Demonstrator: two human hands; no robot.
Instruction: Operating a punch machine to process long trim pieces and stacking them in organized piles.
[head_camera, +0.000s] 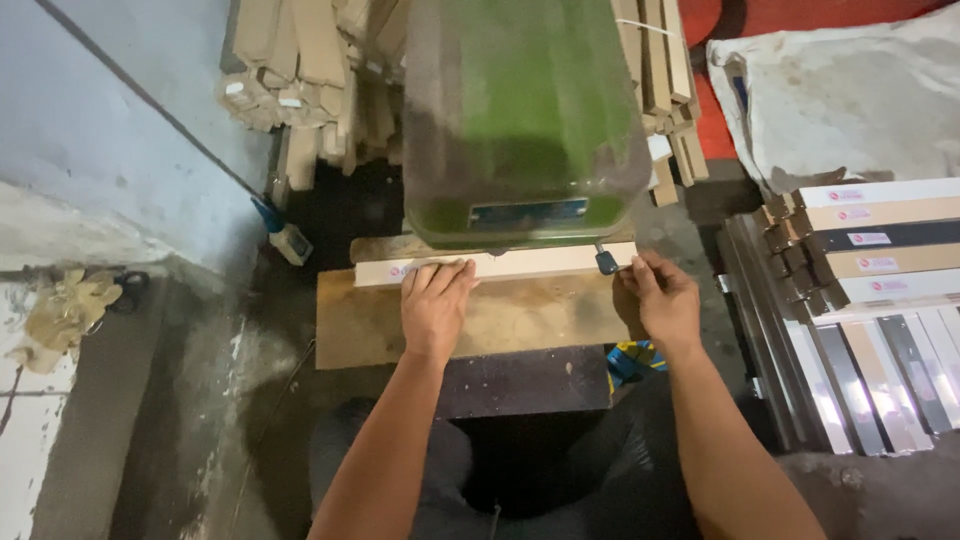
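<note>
Head view: pale wooden strip (530, 263) lies crosswise on the wooden worktop (520, 320), tucked right under the front edge of the green machine (520, 120). Left hand (436, 305) lies flat on top of the strip's left part, fingers (445, 275) stretched out and pressing down, not curled around it. Right hand (662, 298) grips the strip's right end, fingers (645, 270) pinched on it. Small dark knob (606, 262) sits just left of the right fingers, touching the strip's top edge. Blue-and-yellow object (632, 358) just below the right wrist; can't tell what it is.

Further out: stack of flat strips in white, tan and black (880, 250) right of the right hand, more laid flat below them (880, 370). Bundles of raw wooden sticks (300, 70) beyond the left fingers, behind the machine. Grey sack (850, 90) far right top. Crumpled rag (65, 305) on the floor well left of the left hand.
</note>
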